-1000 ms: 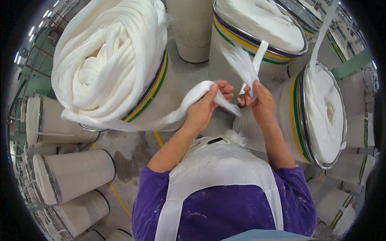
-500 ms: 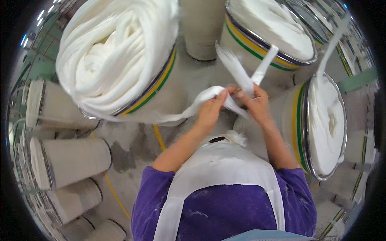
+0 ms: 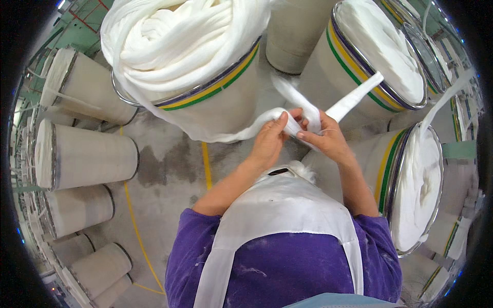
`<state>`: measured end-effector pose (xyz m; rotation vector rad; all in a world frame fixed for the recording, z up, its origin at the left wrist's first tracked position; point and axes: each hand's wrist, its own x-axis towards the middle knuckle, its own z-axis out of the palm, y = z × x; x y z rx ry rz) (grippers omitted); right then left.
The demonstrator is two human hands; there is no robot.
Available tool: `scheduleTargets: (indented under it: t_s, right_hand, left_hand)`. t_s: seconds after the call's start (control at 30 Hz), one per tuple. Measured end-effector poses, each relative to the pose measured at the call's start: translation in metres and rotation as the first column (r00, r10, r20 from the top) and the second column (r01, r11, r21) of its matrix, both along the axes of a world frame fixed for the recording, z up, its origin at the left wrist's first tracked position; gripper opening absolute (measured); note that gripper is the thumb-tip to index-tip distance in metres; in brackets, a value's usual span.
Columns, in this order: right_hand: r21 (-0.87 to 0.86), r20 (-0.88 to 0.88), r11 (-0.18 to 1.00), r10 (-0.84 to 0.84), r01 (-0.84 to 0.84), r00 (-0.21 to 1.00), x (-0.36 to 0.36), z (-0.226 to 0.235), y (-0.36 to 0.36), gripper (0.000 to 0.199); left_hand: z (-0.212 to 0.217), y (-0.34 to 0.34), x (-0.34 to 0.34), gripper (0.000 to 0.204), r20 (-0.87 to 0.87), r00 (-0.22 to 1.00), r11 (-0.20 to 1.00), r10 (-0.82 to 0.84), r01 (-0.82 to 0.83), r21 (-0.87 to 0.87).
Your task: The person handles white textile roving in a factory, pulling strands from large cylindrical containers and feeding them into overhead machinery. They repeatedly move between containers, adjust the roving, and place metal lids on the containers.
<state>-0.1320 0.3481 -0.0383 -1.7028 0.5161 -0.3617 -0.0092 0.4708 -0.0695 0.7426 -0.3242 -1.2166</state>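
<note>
A thick white fibre sliver (image 3: pixel 226 137) droops from the heaped can (image 3: pixel 221 110) at upper left and runs into my left hand (image 3: pixel 268 139), which is closed on it, thumb on top. Close beside it, my right hand (image 3: pixel 331 142) pinches a loose strip of sliver (image 3: pixel 309 110). One frayed tail of this strip points up and away. A wider flat tail (image 3: pixel 354 100) sticks out to the upper right, in front of another filled can (image 3: pixel 328 77). Between my fingers the slivers meet; whether they are joined cannot be seen.
To the right, a tilted-looking can (image 3: pixel 372 164) full of sliver has a strand (image 3: pixel 447 102) rising from it. Several pale cans (image 3: pixel 95 154) line the left side. Yellow lines (image 3: pixel 207 164) mark the grey floor (image 3: pixel 169 179). A green bar (image 3: pixel 458 150) is at far right.
My hands have drawn closer, and the right-hand fingers have curled in toward the left. The sliver tails have shifted with them. The view has tilted, moving the cans in the picture.
</note>
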Motion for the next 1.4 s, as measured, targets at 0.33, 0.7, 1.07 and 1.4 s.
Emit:
scheduleTargets:
  t_s: [0.33, 0.7, 1.07, 1.4]
  right_hand:
    - [0.108, 0.102, 0.974, -0.212, 0.201, 0.972, -0.008, 0.009, -0.004, 0.030]
    - [0.134, 0.216, 0.976, -0.196, 0.170, 0.956, -0.040, 0.012, -0.007, 0.031]
    - [-0.027, 0.014, 0.971, -0.238, 0.238, 0.971, -0.041, 0.003, 0.008, 0.044]
    - [-0.276, -0.130, 0.937, -0.256, 0.213, 0.958, -0.142, -0.060, 0.085, 0.040]
  left_hand:
    - [0.008, 0.004, 0.003, 0.044, 0.040, 0.998, 0.998, -0.055, 0.054, 0.012]
    - [-0.004, -0.029, 0.018, 0.043, 0.148, 0.988, 0.997, -0.030, 0.019, 0.079]
    - [0.035, -0.039, 0.007, 0.047, 0.096, 0.983, 0.952, -0.155, 0.175, -0.251]
    - [0.043, -0.057, -0.001, 0.043, 0.172, 0.971, 0.977, -0.163, 0.183, -0.108]
